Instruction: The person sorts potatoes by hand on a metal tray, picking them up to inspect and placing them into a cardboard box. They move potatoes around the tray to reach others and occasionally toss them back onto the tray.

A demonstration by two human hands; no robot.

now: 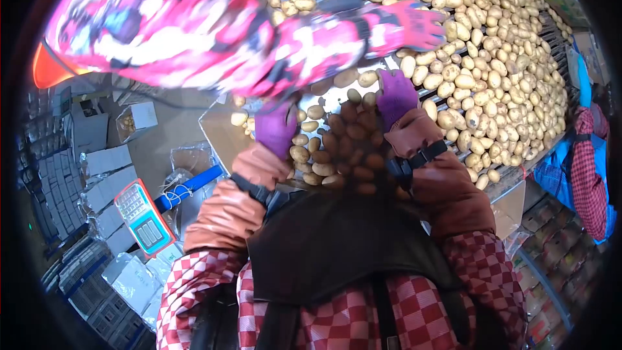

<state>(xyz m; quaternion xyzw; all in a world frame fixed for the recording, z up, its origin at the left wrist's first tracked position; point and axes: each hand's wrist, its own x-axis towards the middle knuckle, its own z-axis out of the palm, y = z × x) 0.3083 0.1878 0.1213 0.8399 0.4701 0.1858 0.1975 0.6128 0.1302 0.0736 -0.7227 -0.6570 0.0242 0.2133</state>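
Observation:
My left hand (275, 128), in a purple glove, rests at the left edge of a group of potatoes (322, 169). Its fingertips are hidden under and beside another person's sleeve. Across from it, my right hand (396, 98), also purple-gloved, lies with its fingers stretched toward the far side, beside potatoes on the sorting table (337, 96). Between the two hands sit several potatoes, some in the dark shadow of my head. No potato shows gripped in the right hand.
Another person's pink-patterned sleeve (311, 52) crosses just beyond my hands, its gloved hand (422, 24) over the large potato pile (499, 71). At left are a scale (146, 217), a blue post (194, 186) and cartons (137, 120). Another person's checked sleeve (588, 172) is at right.

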